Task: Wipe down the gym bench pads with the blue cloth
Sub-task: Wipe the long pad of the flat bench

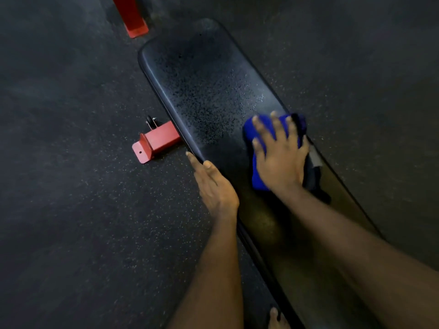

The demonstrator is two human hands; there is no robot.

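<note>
A long black bench pad [204,86] runs from the upper middle down to the lower right. Its far half is speckled with wet droplets, while the near part looks dark and smooth. A blue cloth [257,172] lies on the pad near its right side. My right hand [279,155] presses flat on the cloth with fingers spread. My left hand [213,184] rests on the pad's left edge, with straight fingers along the rim and the thumb on top.
A red steel foot [154,143] of the bench frame with a small black wheel [150,120] sticks out on the left of the pad. Another red frame leg [133,17] stands at the top. Dark speckled rubber floor [71,186] surrounds the bench. A bare toe [276,319] shows at the bottom edge.
</note>
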